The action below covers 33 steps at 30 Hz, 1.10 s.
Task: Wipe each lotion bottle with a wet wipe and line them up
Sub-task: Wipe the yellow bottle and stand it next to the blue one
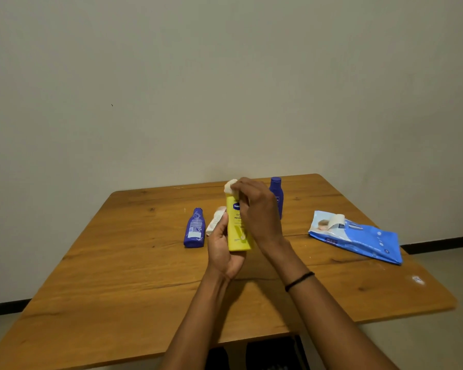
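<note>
Above the table (118,263), the left hand (221,252) gripped the yellow bottle (237,233) while the right hand (257,206) pinched a wipe (230,186) onto its cap: wiping was underway. Next, it probably needed standing beside the upright blue bottle (275,185).

Yellow bottle (237,233) cap beneath wipe (230,186)

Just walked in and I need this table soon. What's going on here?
A person is cleaning lotion bottles. The left hand grips a yellow bottle upright, while the right hand holds a white wipe against its top. One blue bottle lies flat to the left, a second blue bottle stands behind, and the wipe pack lies on the right.
</note>
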Tool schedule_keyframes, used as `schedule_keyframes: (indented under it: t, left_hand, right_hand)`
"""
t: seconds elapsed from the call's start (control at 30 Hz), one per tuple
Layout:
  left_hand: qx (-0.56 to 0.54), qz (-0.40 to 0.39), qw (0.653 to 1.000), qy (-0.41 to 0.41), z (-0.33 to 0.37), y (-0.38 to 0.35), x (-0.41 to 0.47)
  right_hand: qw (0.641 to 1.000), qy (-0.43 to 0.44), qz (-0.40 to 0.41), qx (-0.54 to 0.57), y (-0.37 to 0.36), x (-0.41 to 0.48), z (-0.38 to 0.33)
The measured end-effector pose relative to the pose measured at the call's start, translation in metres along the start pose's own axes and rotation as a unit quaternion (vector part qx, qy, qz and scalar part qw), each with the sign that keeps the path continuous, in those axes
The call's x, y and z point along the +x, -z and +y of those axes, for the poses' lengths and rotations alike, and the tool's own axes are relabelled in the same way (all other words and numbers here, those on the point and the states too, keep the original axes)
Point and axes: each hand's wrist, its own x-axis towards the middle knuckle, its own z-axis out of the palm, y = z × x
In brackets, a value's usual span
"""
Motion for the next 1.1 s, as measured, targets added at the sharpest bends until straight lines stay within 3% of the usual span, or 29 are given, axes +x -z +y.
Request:
schedule_keyframes:
  t: [0.43,0.6,0.87,1.1]
  left_hand:
    - [-0.024,-0.004,1.000,0.015,0.019,-0.002,0.006]
    - [-0.070,-0.020,0.997,0.000,0.023,-0.007,0.009]
    - [-0.083,-0.041,0.995,0.026,0.020,-0.009,0.007]
    - [-0.066,-0.043,0.997,0.010,0.025,-0.003,0.003]
  right_hand:
    - [0.993,0.067,-0.083,0.048,0.005,-0.083,-0.006]
    - [0.996,0.060,-0.012,0.058,0.009,-0.078,0.004]
    - [0.994,0.083,-0.051,0.047,0.007,-0.081,-0.007]
    - [0.995,-0.018,0.031,0.096,0.011,-0.081,-0.007]
